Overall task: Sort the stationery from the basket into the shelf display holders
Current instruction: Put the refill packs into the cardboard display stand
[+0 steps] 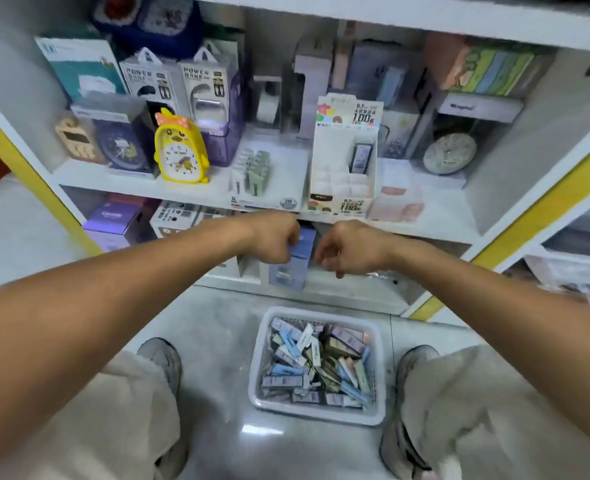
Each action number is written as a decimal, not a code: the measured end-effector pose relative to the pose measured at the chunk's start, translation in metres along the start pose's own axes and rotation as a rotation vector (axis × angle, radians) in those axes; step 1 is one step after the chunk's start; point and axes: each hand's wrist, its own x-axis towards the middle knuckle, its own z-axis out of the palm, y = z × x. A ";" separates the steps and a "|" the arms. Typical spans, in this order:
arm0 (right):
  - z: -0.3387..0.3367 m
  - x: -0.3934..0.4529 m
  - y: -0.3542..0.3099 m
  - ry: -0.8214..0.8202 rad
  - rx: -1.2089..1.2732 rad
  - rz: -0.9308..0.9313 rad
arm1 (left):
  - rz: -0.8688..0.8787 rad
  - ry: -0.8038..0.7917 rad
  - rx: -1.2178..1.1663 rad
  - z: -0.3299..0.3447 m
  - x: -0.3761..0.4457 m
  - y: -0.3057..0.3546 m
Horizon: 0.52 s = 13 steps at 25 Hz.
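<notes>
A white plastic basket (380, 344) sits on the floor between my feet, filled with several small stationery boxes (316, 365) in blue, lilac, green and brown. My left hand (272, 239) grips the top of a lilac-blue box (295, 263) standing on the lower shelf. My right hand (342, 251) hovers just right of that box with fingers loosely curled and nothing in it. On the middle shelf stand a white cardboard display holder (343, 164) with one pack in it and a low tray holder (269, 174) with white and green packs.
The middle shelf also carries a yellow chick alarm clock (181, 150), power bank boxes (175, 84), a round clock in a clear case (449, 152) and pink boxes (395, 202). Purple boxes (113, 220) fill the lower shelf at left. Yellow-edged shelf posts (542, 199) flank the unit.
</notes>
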 end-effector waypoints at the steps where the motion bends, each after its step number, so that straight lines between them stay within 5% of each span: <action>1: 0.019 -0.005 0.008 -0.064 -0.033 0.036 | 0.018 -0.118 0.052 0.015 0.004 0.010; 13: 0.254 -0.015 0.100 -0.035 0.262 0.534 | 0.005 -0.372 -0.006 0.236 0.033 0.030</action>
